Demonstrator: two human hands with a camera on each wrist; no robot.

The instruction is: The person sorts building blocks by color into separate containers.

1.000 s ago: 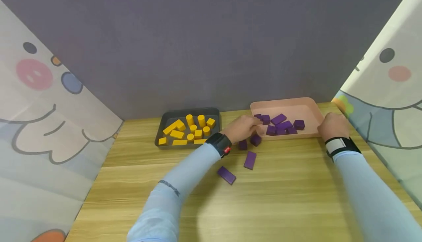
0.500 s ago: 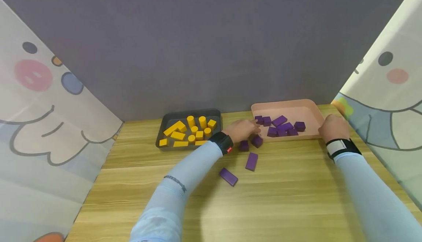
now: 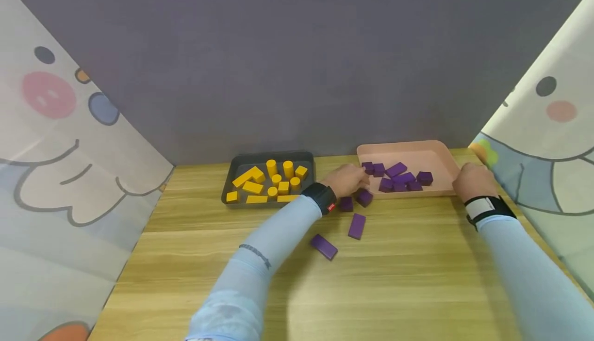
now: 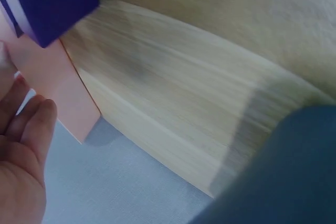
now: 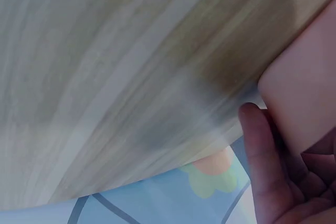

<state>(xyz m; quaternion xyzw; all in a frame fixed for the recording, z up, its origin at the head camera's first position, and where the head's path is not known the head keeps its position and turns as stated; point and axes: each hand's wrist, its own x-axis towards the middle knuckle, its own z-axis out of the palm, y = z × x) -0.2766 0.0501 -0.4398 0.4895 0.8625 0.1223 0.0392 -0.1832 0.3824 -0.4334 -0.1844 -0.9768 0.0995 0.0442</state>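
A shallow pink tray (image 3: 403, 147) stands near the grey wall and holds several purple blocks (image 3: 403, 177). My left hand (image 3: 345, 179) grips its left end, fingertips at the rim; in the left wrist view its fingers (image 4: 44, 116) curl beside the pink wall. At the opposite end my right hand (image 3: 474, 181) holds the tray's side, and the right wrist view shows its fingers (image 5: 260, 145) against the pink corner. Two loose purple cubes (image 3: 364, 197) lie close in front of the tray's left corner, partly under my left hand. Two flat purple blocks (image 3: 324, 247) lie nearer me.
Left of the pink tray, a dark grey tray (image 3: 241, 161) holds several yellow blocks and cylinders (image 3: 252, 188). My left wrist is close to its right corner. A grey wall (image 3: 297, 72) borders the wooden table (image 3: 394, 279) at the back, with printed cloth panels (image 3: 51, 140) at the sides.
The whole scene shifts slightly to the right in the head view. Both hands stay at the pink tray's ends, and the blocks keep their places.
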